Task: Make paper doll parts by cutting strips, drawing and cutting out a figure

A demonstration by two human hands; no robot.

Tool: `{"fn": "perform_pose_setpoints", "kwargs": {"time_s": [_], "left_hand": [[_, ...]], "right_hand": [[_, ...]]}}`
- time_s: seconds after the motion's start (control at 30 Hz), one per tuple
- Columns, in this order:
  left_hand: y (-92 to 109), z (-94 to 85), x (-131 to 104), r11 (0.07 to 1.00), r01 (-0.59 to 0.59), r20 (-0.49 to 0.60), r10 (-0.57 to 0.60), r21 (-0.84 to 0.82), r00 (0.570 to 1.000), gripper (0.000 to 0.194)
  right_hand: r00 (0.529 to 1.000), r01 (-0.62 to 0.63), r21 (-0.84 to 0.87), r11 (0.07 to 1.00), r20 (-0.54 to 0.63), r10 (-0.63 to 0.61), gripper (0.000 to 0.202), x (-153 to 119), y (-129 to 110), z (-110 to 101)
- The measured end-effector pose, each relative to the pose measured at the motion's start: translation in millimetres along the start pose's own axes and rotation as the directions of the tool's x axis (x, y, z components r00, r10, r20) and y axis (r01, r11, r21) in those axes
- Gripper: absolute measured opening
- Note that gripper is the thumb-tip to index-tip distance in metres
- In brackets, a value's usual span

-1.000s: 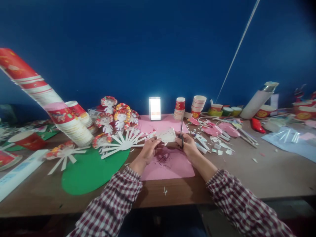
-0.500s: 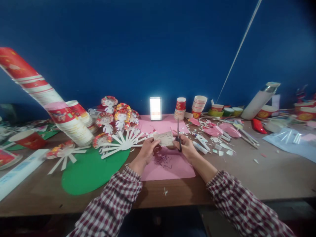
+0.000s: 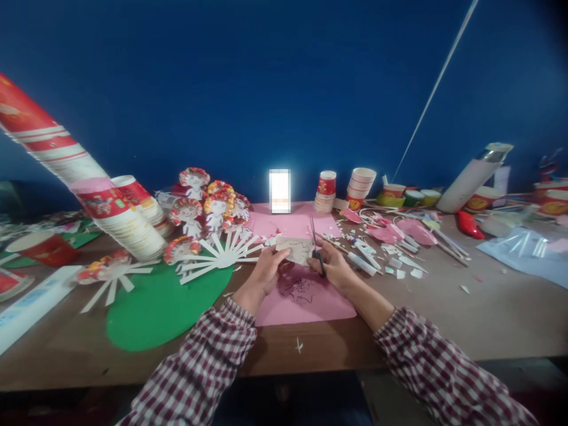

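My left hand [image 3: 267, 271] pinches the left edge of a small pale piece of paper [image 3: 293, 249] that has dark drawn lines on it. My right hand [image 3: 333, 267] is closed on black-handled scissors [image 3: 318, 255], whose blades point up and away at the paper's right edge. Both hands are above a pink sheet [image 3: 306, 313] with dark scribbled marks or scraps on it. Whether the blades are touching the paper is too small to tell.
Left are a green oval sheet [image 3: 160, 313], a white fan-cut paper [image 3: 226, 255], decorated paper figures [image 3: 217, 214] and a long leaning stack of cups [image 3: 102, 195]. Behind stands a bright screen [image 3: 280, 190]. To the right are paper scraps, sticks and a white bottle [image 3: 465, 184].
The scissors have tilted, with their blades now leaning left over the paper's right edge. The paper has turned slightly in my left hand. The whole view has shifted a little.
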State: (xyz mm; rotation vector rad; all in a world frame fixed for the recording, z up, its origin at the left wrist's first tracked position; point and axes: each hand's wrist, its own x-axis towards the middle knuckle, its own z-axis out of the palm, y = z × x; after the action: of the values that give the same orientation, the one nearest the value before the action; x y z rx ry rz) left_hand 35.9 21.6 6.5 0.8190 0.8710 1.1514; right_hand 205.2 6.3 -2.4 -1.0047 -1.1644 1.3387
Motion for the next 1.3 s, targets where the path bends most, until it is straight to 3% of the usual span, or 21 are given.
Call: {"fn": "perform_pose_setpoints", "kwargs": {"time_s": [0.5, 0.77, 0.93, 1.13, 1.3], "left_hand": [[4, -7.9, 6, 0.998, 0.058, 0.023, -0.058, 0.025, 0.998, 0.027], [11, -13.4, 10, 0.999, 0.039, -0.027, -0.039, -0.005, 0.999, 0.032], [18, -21.7, 16, 0.995, -0.035, -0.136, 0.022, -0.095, 0.99, 0.032], [23, -25.3, 19, 0.973, -0.17, -0.24, 0.129, -0.159, 0.962, 0.036], [24, -26.9, 18, 0.946, -0.236, -0.268, 0.174, -0.221, 0.948, 0.036]], "right_hand": [[0.999, 0.008, -0.017, 1.0, 0.032, -0.007, 0.056, 1, 9, -2], [1.0, 0.001, -0.034, 0.999, -0.001, -0.001, 0.047, -4, -5, 6], [0.998, -0.068, -0.116, 0.991, -0.007, 0.068, 0.051, -11, -10, 9], [0.969, -0.056, -0.152, 0.987, 0.229, 0.09, 0.049, -19, -11, 8], [0.861, -0.094, -0.258, 0.962, 0.463, 0.208, 0.053, -22, -18, 5]]}}
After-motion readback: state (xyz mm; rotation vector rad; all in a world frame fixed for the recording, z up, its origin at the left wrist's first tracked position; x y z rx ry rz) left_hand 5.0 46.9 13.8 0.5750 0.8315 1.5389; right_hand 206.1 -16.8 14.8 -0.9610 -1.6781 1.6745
